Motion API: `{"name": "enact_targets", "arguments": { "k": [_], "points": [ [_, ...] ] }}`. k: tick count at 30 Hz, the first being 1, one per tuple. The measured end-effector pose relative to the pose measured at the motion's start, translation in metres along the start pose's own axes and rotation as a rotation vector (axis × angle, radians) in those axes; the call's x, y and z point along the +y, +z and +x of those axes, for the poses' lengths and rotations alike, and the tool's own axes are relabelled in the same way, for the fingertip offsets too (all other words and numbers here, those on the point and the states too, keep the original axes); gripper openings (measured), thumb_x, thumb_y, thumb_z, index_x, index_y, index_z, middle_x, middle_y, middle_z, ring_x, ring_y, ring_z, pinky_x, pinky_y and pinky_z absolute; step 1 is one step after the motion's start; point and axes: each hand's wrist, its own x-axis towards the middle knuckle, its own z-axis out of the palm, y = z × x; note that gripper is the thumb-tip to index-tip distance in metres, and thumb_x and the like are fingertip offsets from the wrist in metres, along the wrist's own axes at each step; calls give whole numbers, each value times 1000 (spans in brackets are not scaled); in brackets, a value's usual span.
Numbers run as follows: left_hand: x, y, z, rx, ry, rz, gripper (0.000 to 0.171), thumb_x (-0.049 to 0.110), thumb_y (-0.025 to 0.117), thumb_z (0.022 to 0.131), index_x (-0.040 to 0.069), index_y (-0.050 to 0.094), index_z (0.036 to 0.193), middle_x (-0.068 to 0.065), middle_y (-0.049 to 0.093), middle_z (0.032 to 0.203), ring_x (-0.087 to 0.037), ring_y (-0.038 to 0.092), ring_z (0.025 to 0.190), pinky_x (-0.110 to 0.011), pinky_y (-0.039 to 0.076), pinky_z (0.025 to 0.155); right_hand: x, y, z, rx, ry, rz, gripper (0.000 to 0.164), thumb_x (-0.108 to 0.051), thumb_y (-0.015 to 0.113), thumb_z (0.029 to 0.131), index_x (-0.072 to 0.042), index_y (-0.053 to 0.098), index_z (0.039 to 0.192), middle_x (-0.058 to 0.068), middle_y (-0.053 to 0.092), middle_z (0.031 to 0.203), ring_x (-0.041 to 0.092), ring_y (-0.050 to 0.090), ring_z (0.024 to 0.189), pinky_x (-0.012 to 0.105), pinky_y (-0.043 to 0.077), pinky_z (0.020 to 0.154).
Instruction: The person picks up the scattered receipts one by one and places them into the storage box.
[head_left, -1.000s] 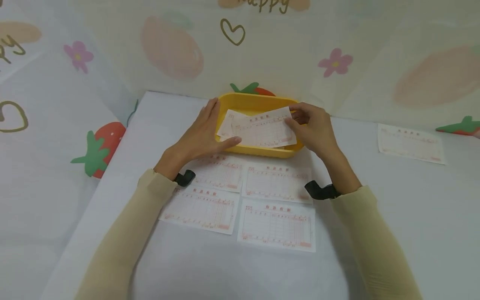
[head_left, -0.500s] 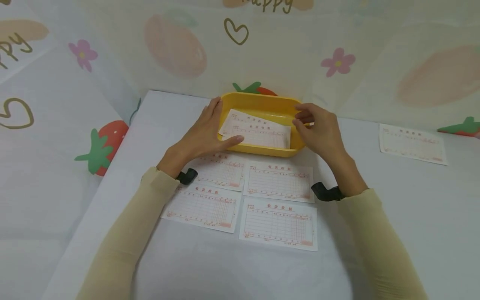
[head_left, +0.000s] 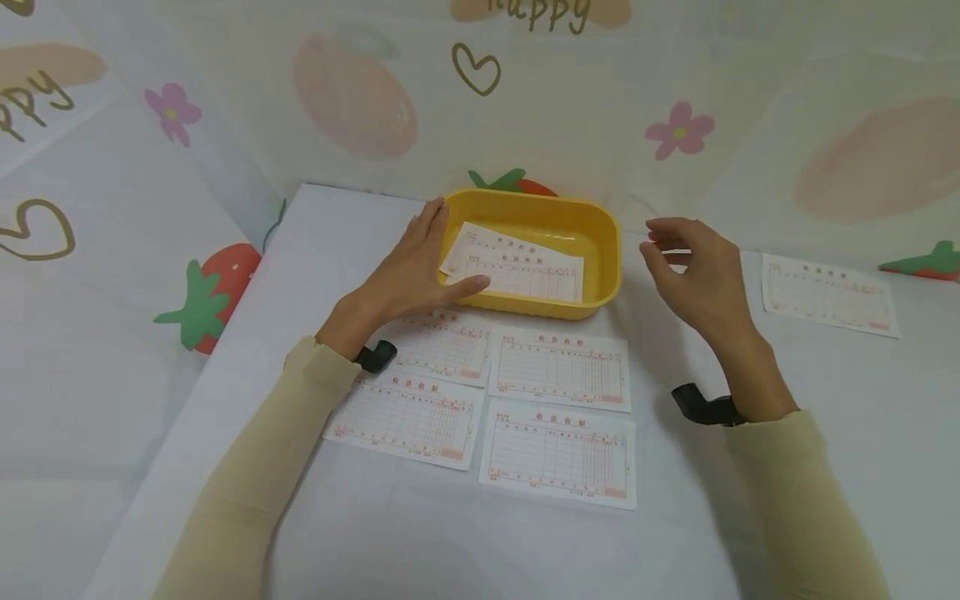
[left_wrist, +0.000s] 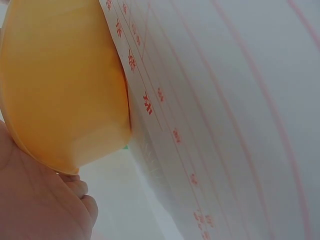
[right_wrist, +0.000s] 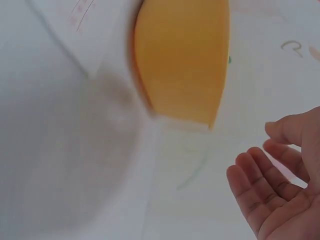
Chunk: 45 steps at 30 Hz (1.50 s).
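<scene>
A yellow plastic basket (head_left: 536, 215) stands at the back of the table with overlapping printed receipt slips (head_left: 525, 279) inside. My left hand (head_left: 401, 271) holds its left end, thumb over the front rim and fingers along the side. In the left wrist view, fingertips of the left hand (left_wrist: 45, 195) bend round the basket's (left_wrist: 65, 75) far corner. To the right of the basket, apart from it, my right hand (head_left: 701, 271) hovers with loosely bent fingers and nothing between them. The right wrist view shows the right hand's (right_wrist: 280, 185) bare palm beside the basket (right_wrist: 180, 65).
Several receipt slips lie in two rows in front of the basket, among them a front right slip (head_left: 558, 454) and a front left slip (head_left: 405, 421). Another slip (head_left: 828, 296) lies far right. A printed cloth (head_left: 555, 125) hangs behind the white table (head_left: 450, 542).
My right hand has let go of a receipt slip, which now lies in the basket, and has moved right, away from the rim. My left hand has stayed on the basket.
</scene>
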Motion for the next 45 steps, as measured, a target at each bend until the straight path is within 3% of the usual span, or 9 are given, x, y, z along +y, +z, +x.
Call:
{"name": "enact_targets", "arguments": {
  "k": [8, 15, 20, 22, 24, 28, 33, 38, 45],
  "points": [
    [-1, 1, 0, 11, 0, 5, 126, 83, 54, 90, 14, -15, 169, -4, -16, 180, -25, -6, 169, -45, 3, 139, 30, -21, -10, 6, -2, -41, 34, -11, 72, 100, -1, 69, 132, 23, 68, 132, 39, 67, 120, 0, 43, 95],
    [-1, -2, -2, 0, 5, 20, 126, 82, 54, 91, 11, -15, 169, -3, -19, 179, -24, -8, 169, -45, 1, 139, 67, -42, -17, -34, 127, -37, 42, -22, 66, 105, -3, 64, 142, 22, 63, 141, 36, 62, 125, -1, 43, 98],
    [-2, -5, -5, -1, -7, 24, 126, 81, 55, 91, 11, -15, 169, -4, -18, 179, -26, -7, 169, -47, 2, 138, 92, -54, -20, -39, 179, -54, 44, -26, 64, 106, -2, 63, 143, 24, 63, 141, -4, 58, 116, -1, 43, 98],
    [-2, -5, -5, 0, -11, 25, 126, 81, 55, 91, 11, -15, 169, -3, -18, 179, -27, -6, 169, -47, 3, 138, 99, -58, -21, -51, 199, -69, 46, -28, 64, 106, -1, 62, 143, 24, 62, 141, -10, 54, 113, -1, 43, 100],
    [-2, -5, -5, 5, -11, 23, 126, 81, 55, 91, 11, -14, 169, -3, -18, 179, -28, -5, 169, -48, 5, 138, 106, -63, -21, -73, 221, -91, 48, -30, 62, 107, -1, 61, 145, 26, 61, 143, 2, 59, 118, 1, 44, 102],
    [-3, -2, -6, 4, -9, 15, 126, 81, 56, 90, 11, -14, 169, -3, -18, 179, -27, -5, 169, -48, 5, 138, 120, -76, -17, -130, 275, -139, 54, -36, 57, 108, -1, 56, 150, 30, 56, 148, 42, 56, 132, 21, 48, 117],
    [-4, 1, -6, 5, -8, 18, 127, 82, 55, 90, 11, -15, 169, -3, -17, 180, -26, -5, 169, -47, 3, 138, 143, -95, -14, -168, 337, -181, 62, -38, 52, 110, -2, 44, 159, 34, 49, 156, 54, 50, 139, 43, 41, 127],
    [-3, 1, -3, 8, 14, 24, 127, 85, 52, 90, 10, -14, 169, -5, -16, 180, -24, -8, 169, -45, 2, 139, 164, -107, -15, -185, 382, -212, 66, -33, 47, 111, 1, 28, 165, 37, 39, 161, 61, 39, 144, 73, 34, 119],
    [-1, 1, 0, 7, 12, 13, 127, 85, 52, 89, 11, -13, 169, -4, -17, 180, -25, -6, 169, -46, 4, 139, 175, -119, -13, -265, 475, -310, 72, -37, 43, 111, 5, 20, 165, 42, 23, 165, 67, 30, 144, 82, 29, 114]
  ]
}}
